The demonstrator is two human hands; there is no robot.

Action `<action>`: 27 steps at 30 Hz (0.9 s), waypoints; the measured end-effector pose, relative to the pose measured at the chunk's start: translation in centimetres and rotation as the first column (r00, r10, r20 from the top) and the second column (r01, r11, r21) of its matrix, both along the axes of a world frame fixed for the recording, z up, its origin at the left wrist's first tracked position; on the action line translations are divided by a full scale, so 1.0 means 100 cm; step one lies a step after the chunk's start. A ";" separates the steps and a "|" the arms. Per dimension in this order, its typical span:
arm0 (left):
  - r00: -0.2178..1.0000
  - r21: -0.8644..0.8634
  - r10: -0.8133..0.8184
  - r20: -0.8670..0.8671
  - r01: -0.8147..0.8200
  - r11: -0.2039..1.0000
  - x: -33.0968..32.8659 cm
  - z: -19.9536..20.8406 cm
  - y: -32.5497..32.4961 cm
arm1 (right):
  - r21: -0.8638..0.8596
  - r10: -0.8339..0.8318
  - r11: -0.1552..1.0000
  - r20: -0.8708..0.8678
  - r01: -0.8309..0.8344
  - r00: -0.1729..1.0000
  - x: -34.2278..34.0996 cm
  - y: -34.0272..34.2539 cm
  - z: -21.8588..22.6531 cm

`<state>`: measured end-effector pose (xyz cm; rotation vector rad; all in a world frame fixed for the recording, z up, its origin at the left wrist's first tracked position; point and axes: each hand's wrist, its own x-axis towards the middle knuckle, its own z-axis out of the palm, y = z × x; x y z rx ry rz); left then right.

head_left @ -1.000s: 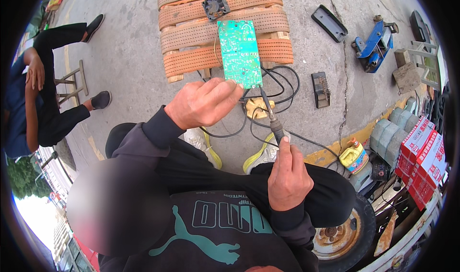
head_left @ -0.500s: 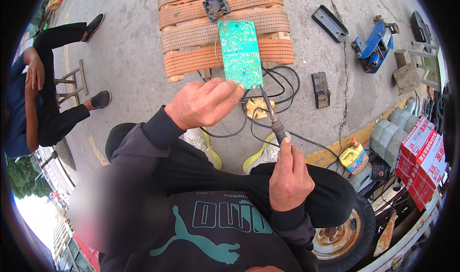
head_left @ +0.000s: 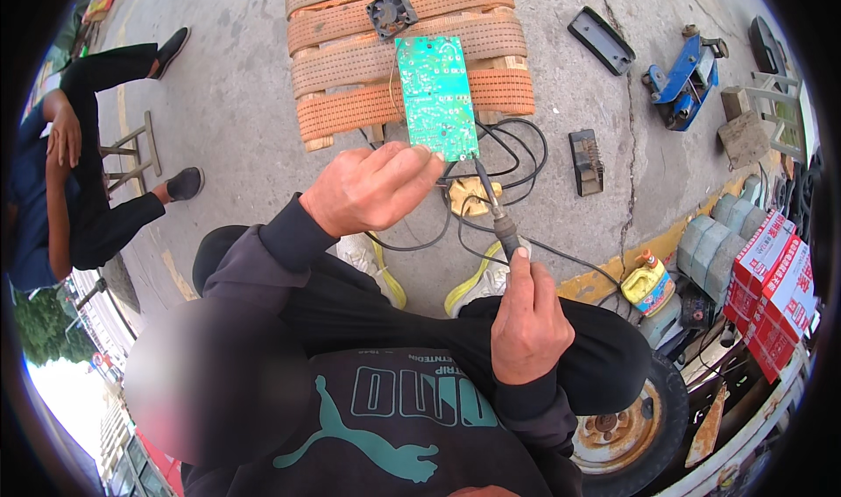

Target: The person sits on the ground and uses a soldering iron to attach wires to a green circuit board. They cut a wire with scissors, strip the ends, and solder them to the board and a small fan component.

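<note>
A green circuit board (head_left: 435,94) is pinched at its near left corner by my left hand (head_left: 375,187). The board is held above the near end of a seat woven from orange straps (head_left: 412,31). My right hand (head_left: 530,322) grips a soldering iron (head_left: 505,227) by its dark handle. The iron points up and away, and its tip is at the board's near right corner; whether it touches cannot be made out. A small black fan (head_left: 392,12) lies on the straps just beyond the board, with a thin wire running along the board's left edge.
Black cable (head_left: 539,160) coils beneath the board beside a yellowish block (head_left: 473,197). On the ground to the right are a black tray-like cover (head_left: 602,40), a dark open case (head_left: 587,162), a blue jack (head_left: 689,84), a yellow jug (head_left: 647,287) and red-white boxes (head_left: 771,291). Another person (head_left: 66,155) sits at left.
Both hands hold nearly the same pose. The board and the iron's tip have shifted very slightly to the left in the picture, along with the seat.
</note>
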<state>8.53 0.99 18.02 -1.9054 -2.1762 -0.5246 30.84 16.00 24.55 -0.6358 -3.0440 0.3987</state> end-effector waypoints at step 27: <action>1.000 0.003 0.006 0.018 -0.006 1.000 -0.001 0.002 0.002 | -0.085 -0.058 0.995 -0.098 0.050 0.993 0.004 0.002 -0.011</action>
